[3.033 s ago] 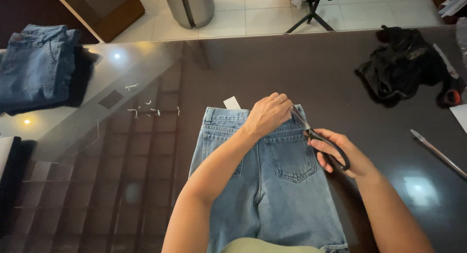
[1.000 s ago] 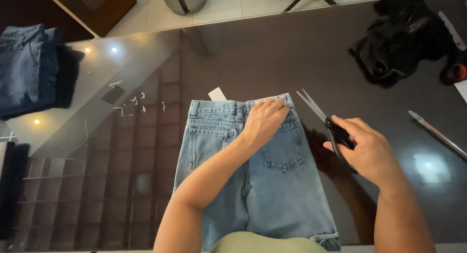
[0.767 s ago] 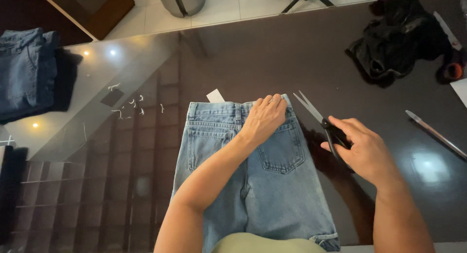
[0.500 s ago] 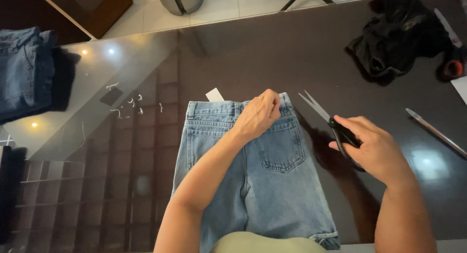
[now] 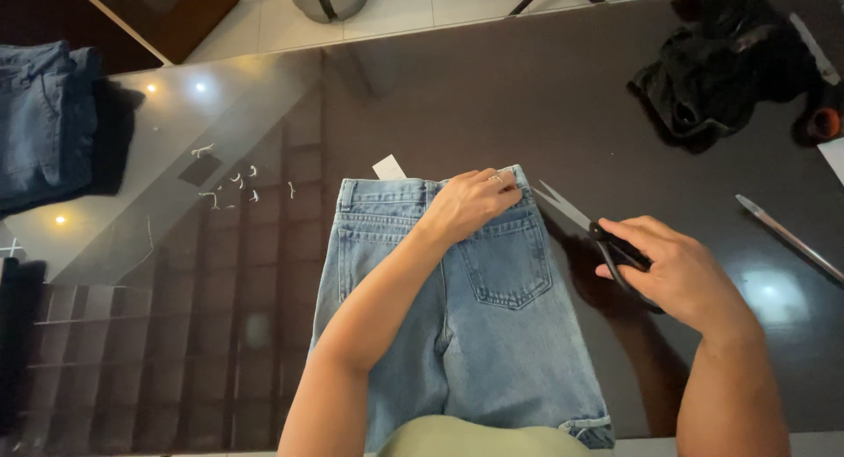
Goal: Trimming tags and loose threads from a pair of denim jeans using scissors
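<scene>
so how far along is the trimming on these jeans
Done: small white snippets lie left of the jeans. In hand: left hand pins the waistband; right hand holds scissors beside it, blades apart. Left: a white tag remains at the waistband.

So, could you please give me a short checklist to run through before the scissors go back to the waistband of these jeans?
1. Jeans lying flat on the table, back pocket up: ok.
2. Left hand pressing on the waistband near its right end: ok.
3. Right hand gripping the scissors, blades clear of the denim: ok.
4. Blades open or closed: they look slightly parted, but cannot tell for sure.
5. Left fingers out of the blade path: cannot tell; they lie close to the blade tip.
6. White tag at the waistband attached or loose: cannot tell.
</scene>
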